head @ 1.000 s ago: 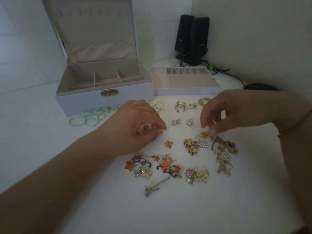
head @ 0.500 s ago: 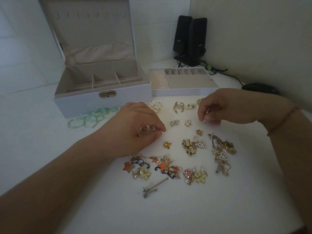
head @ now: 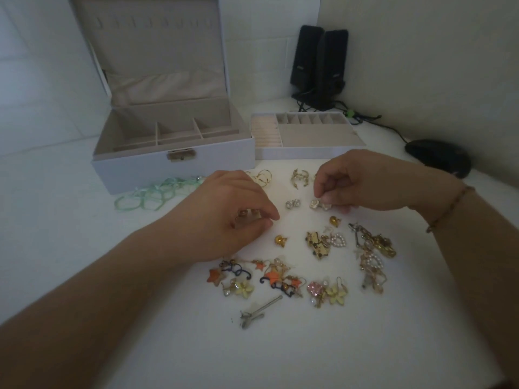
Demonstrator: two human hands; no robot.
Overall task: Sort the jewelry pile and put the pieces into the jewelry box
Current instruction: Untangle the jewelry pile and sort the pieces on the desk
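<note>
Jewelry pile [head: 303,256] spread on a white desk [head: 140,346], with both hands sorting it

The open jewelry box [head: 174,161] and its lift-out tray [head: 309,153] stand just behind the pile. The left hand [head: 224,217] curls its grip around small gold pieces; the right hand [head: 362,186] pinches a pale flower earring [head: 320,204] beside a matching one. Pairing seems in hand; next likely calls for carrying matched pairs to a box compartment
</note>
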